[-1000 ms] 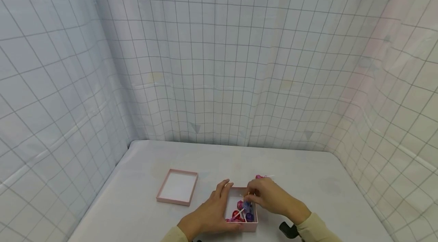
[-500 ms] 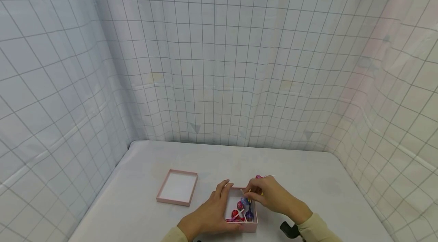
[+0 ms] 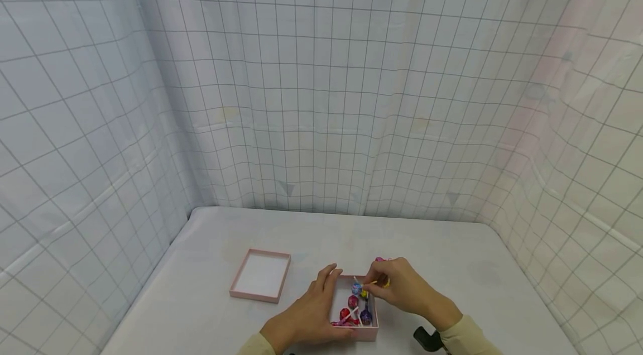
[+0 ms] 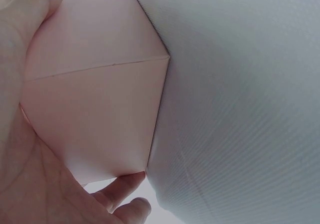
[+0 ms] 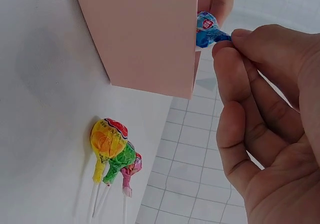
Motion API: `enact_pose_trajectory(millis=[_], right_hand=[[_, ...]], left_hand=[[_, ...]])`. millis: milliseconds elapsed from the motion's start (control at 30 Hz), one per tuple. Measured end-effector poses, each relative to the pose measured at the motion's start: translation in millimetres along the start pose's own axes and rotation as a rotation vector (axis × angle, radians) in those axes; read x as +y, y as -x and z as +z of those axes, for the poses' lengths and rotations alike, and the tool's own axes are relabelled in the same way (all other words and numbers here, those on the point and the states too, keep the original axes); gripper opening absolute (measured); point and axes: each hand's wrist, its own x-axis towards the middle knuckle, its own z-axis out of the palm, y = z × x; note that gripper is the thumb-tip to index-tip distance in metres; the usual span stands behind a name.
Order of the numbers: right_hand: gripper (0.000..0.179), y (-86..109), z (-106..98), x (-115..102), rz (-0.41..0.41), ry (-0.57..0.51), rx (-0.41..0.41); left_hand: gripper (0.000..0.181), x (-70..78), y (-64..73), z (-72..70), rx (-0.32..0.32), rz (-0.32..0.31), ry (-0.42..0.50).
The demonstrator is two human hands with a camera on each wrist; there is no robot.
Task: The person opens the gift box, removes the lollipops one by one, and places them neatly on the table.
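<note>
My left hand (image 3: pixel 311 310) grips the left side of an open pink box (image 3: pixel 365 334), thumb at its near side and fingertips at the far corner. In the left wrist view the palm lies along the box's outer walls. Over the box's far right part, my right hand (image 3: pixel 402 291) pinches a blue-wrapped lollipop (image 5: pixel 206 31) just below its candy head. Inside the box lie several lollipops, among them a red one (image 3: pixel 344 314) and a dark purple one (image 3: pixel 365 317). Part of the box's right side is hidden by my right hand.
A pink-rimmed lid (image 3: pixel 261 274) with a white inside lies to the left. Beyond my right hand, yellow (image 5: pixel 107 141), green (image 5: pixel 122 160) and pink (image 5: pixel 132 170) lollipops lie on the white table. A black object (image 3: pixel 427 338) is by my right wrist. Grid-patterned curtains surround the table.
The blue lollipop has moved towards the box's far end with my right hand, which has shifted only slightly. The left hand, box and lid stay where they were.
</note>
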Motion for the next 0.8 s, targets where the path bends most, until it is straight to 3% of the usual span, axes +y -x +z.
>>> enact_pose_trajectory(millis=[800], right_hand=[[0.025, 11.2, -9.4, 7.8, 0.000, 0.036, 0.110]], left_hand=[[0.134, -0.2, -1.2, 1.7, 0.004, -0.011, 0.003]])
